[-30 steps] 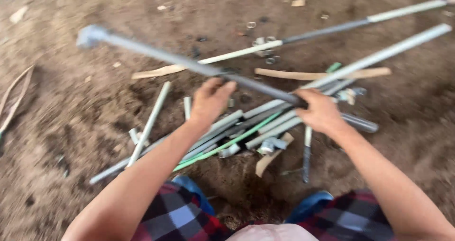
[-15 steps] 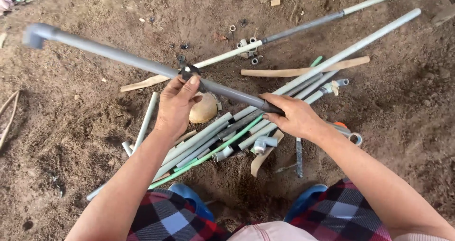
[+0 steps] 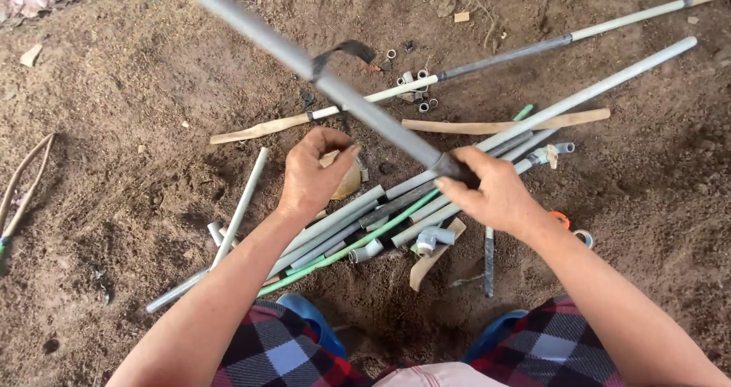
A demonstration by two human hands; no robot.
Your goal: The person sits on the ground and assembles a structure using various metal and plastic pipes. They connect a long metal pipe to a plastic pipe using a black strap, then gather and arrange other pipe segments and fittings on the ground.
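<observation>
My right hand point(image 3: 495, 193) grips the lower end of a long grey pipe point(image 3: 320, 79). The pipe slants up and to the left, out past the top of the view. A black strip of tape point(image 3: 346, 50) loops off the pipe halfway along. My left hand point(image 3: 312, 174) hovers just under the pipe with its fingers loosely curled, touching nothing I can make out. Beneath it lies a tan rounded object point(image 3: 346, 180). Under both hands is a heap of grey pipes point(image 3: 343, 223) with one thin green pipe point(image 3: 358, 244) among them.
The ground is bare brown dirt. Long white and grey pipes point(image 3: 601, 90) run to the upper right, and a flat wooden slat point(image 3: 518, 123) lies across them. Small pipe fittings point(image 3: 415, 82) are scattered behind. Blue sandals point(image 3: 304, 315) and plaid-clad knees are at the bottom.
The far end of the long grey pipe has swung up towards the camera. My left hand has come off the pipe; my right hand still grips its lower end.
</observation>
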